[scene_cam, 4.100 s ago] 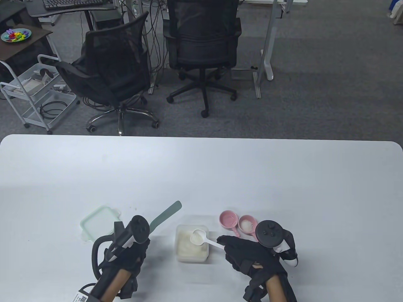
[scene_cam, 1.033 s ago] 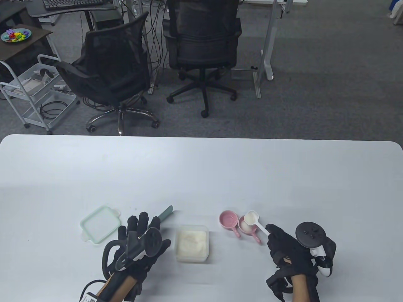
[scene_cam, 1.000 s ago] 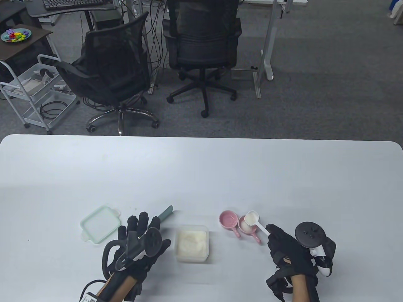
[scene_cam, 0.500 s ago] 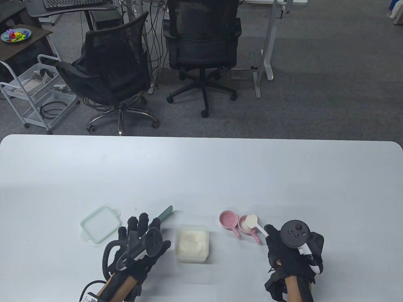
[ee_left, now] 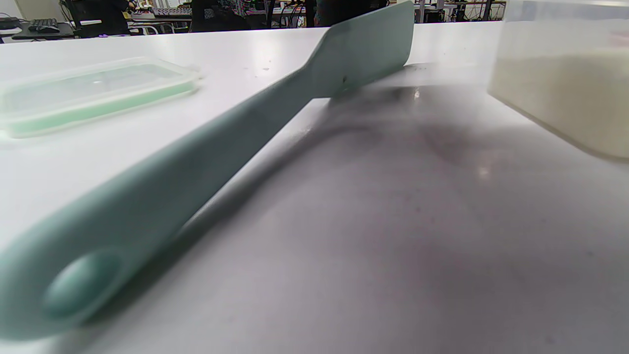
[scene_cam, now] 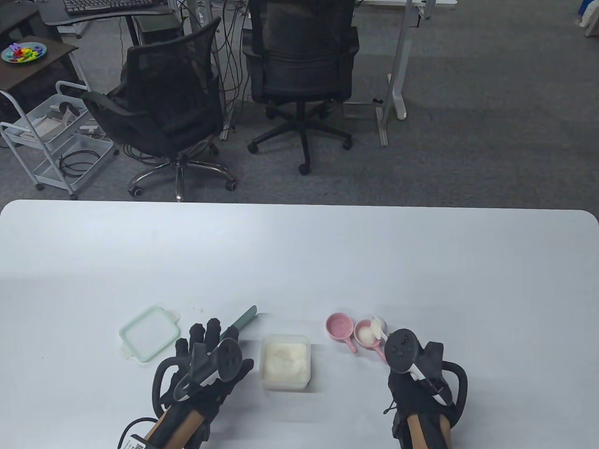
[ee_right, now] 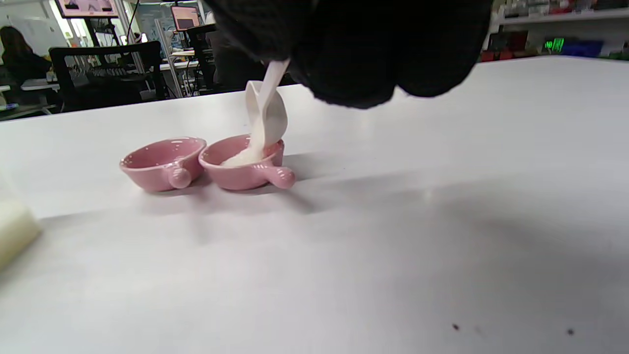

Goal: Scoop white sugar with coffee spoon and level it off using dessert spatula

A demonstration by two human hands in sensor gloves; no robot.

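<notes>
The spoon [ee_right: 268,115] is gripped by the right hand [scene_cam: 414,374] and tipped, sugar [ee_right: 241,156] falling into a pink bowl [ee_right: 245,169]; the left hand [scene_cam: 206,360] is spread flat over the spatula [ee_left: 206,147].

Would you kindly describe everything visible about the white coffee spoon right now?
The coffee spoon is white, plastic-looking, with a rounded bowl and a flat handle. The right hand grips the handle from above, tipping the bowl steeply downward. White sugar pours from it into the right-hand pink bowl, where a heap sits. Its tip nears the bowl's rim.
</notes>
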